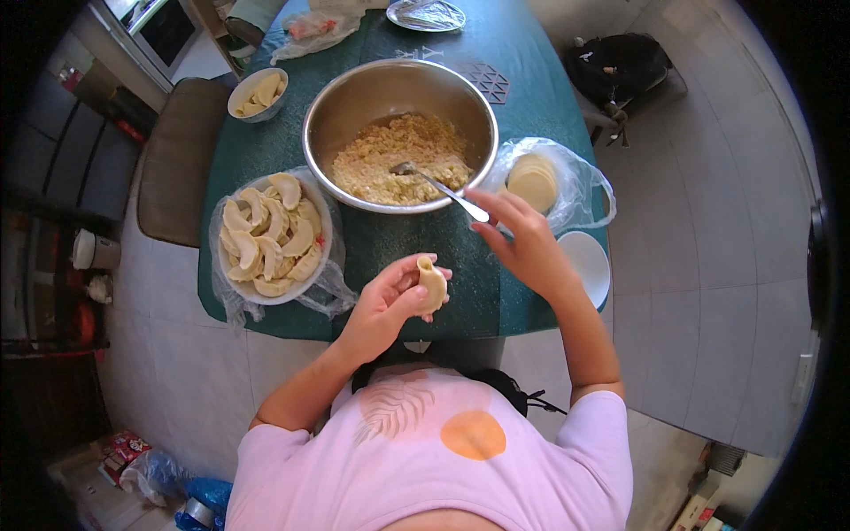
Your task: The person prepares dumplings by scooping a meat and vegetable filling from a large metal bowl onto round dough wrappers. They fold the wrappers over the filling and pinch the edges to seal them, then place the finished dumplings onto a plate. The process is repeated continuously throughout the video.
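My left hand (385, 305) is closed around a folded dumpling (432, 288), its pale dough curved and its top end showing a small opening. Just to the right of it, my right hand (527, 243) has thumb and fingers apart around the handle end of a metal spoon (452, 196), without visibly gripping it. The spoon's head rests in minced filling (398, 155) inside a large steel bowl (312, 146), its handle leaning over the near rim. Round dough wrappers (533, 183) lie stacked in a clear plastic bag (584, 190) beyond my right hand.
Left of my hands, a white bowl (325, 257) on crinkled plastic holds several dumplings. A smaller bowl (257, 116) with dough pieces stands farther back. A white dish (589, 265) sits at the green table's (372, 234) right edge. A covered plate (425, 15) is at the far end.
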The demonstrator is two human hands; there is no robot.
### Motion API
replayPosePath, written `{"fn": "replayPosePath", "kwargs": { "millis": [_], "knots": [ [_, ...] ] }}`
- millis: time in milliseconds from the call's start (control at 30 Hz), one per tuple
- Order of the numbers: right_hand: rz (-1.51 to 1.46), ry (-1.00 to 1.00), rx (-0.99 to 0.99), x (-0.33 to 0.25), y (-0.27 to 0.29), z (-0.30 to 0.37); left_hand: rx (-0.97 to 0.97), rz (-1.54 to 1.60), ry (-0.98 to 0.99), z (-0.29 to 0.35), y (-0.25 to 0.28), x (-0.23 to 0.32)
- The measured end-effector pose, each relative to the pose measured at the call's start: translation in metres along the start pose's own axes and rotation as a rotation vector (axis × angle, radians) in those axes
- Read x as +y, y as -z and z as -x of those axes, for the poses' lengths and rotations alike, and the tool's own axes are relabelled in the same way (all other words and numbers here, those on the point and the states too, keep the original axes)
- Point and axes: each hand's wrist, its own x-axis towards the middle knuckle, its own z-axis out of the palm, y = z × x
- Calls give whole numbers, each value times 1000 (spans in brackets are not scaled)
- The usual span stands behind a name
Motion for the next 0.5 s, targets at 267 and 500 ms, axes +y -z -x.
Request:
{"fn": "replayPosePath", "kwargs": {
  "millis": [267,500],
  "knots": [
    [166,260,18,-4,0,-44,98,41,80,-3,25,3],
    [30,11,131,-15,15,-65,143,58,91,-7,40,11]
  ]
}}
